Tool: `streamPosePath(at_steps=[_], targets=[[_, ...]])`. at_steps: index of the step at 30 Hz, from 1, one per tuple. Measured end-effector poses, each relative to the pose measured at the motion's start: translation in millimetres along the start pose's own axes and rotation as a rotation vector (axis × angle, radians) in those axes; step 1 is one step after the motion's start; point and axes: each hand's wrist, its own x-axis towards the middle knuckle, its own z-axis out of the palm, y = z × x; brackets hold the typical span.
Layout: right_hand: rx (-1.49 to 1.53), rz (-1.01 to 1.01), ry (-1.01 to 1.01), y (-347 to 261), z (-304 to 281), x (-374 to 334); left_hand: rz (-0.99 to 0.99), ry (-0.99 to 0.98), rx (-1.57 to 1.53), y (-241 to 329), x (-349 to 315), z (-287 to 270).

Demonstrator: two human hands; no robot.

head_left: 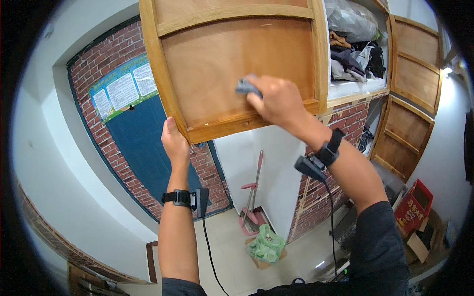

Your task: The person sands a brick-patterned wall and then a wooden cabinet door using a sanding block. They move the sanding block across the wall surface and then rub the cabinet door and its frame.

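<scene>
An open wooden cabinet door (237,69) with a brown panel and a lighter frame fills the upper middle. My left hand (176,140) grips its lower left corner, the thumb lying on the frame's near side and the other fingers hidden. Closed around a small grey cloth (247,87), my right hand (280,100) is at the lower right part of the panel. The cloth looks bunched and slightly blurred, and seems to touch the wood. A black strap with a small cabled device sits on each wrist.
Right of the door, an open cupboard shelf (355,89) holds clothes and plastic bags. Other wooden doors (417,64) hang open farther right. Below stand a pink broom and dustpan (250,217), a green plastic bag (266,245) and a red box (414,207). A blue door (143,143) is at left.
</scene>
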Motion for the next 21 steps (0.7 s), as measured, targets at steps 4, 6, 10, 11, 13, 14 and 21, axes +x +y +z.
streamPosePath(at_steps=[4, 6, 10, 11, 13, 14, 21], targets=[[-0.160, -0.051, 0.203, 22, -2, 63, 0.004, 0.010, -0.044, -3, 1, 1], [-0.272, -0.018, 0.210, 32, 0, 76, -0.018, -0.009, -0.083, -3, 1, 2], [-0.253, -0.060, 0.099, 39, 12, 42, 0.004, 0.000, -0.061, -3, 1, 3], [-0.218, -0.067, 0.070, 37, 14, 26, -0.001, -0.003, -0.077, -3, 1, 2], [-0.152, -0.079, 0.023, 28, 14, -6, -0.010, -0.023, -0.064, -2, 0, 1], [-0.143, -0.069, -0.070, 21, 13, -21, -0.014, -0.040, -0.038, -2, 1, 0], [-0.049, -0.060, -0.201, 2, -9, -15, 0.015, 0.000, -0.019, -1, 0, 2]])
